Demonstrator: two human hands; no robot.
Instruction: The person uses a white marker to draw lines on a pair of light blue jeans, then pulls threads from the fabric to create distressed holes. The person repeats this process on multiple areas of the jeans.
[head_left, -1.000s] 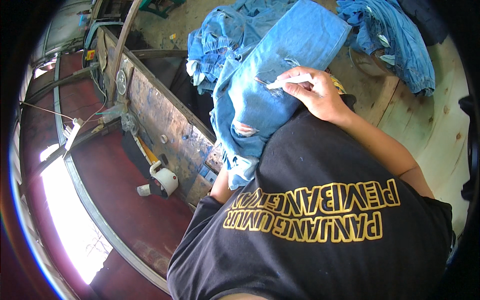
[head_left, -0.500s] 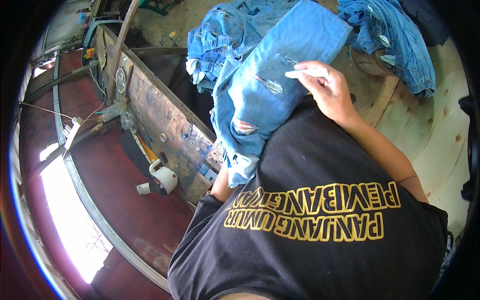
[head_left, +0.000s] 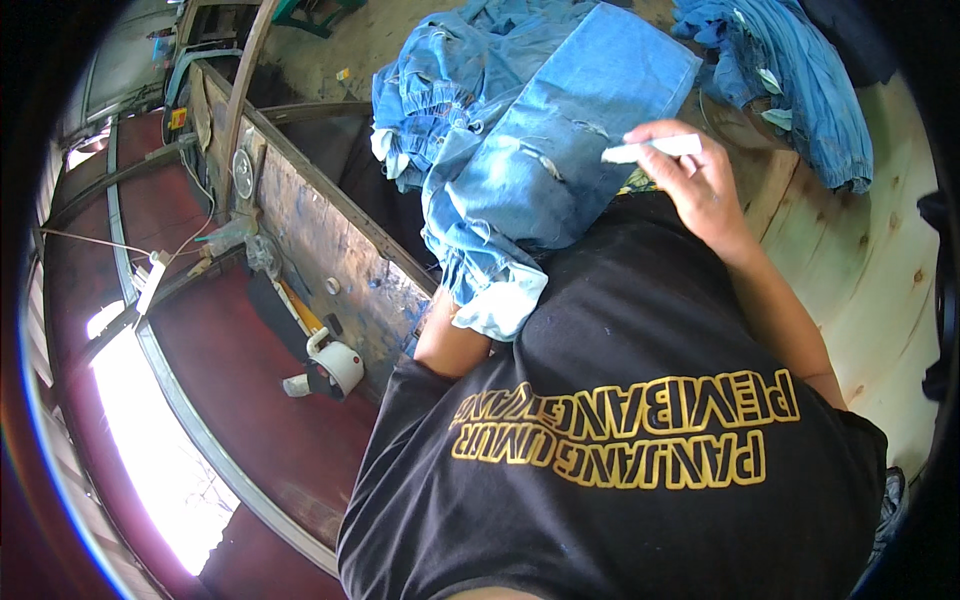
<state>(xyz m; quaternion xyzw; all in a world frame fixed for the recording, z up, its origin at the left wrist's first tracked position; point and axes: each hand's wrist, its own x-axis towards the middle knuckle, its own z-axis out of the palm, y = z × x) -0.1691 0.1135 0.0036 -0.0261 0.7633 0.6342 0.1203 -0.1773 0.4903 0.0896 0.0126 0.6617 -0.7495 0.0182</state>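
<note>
In front of me a ripped blue jeans leg (head_left: 590, 95) lies across my lap, with frayed slits in its upper face. My right hand (head_left: 700, 185) is closed around a slim white stick-like tool (head_left: 650, 149) whose exact kind I cannot make out. Its tip hovers beside the denim's right edge, near the slits. My left forearm (head_left: 450, 335) runs up under the bunched part of the jeans, by a pale turned-out end (head_left: 503, 303). The fingers of that hand are hidden in the fabric.
More blue denim (head_left: 430, 80) is heaped behind the jeans leg. Another denim pile (head_left: 790, 90) hangs at the far right, by a pale wooden board (head_left: 850, 260). On the left stand a stained wooden panel (head_left: 340, 240) and a white rounded appliance (head_left: 342, 364).
My right hand has drawn back to the right with the white tool. The slits gape less, and the pale bunched end has shifted right, baring more of my left forearm.
</note>
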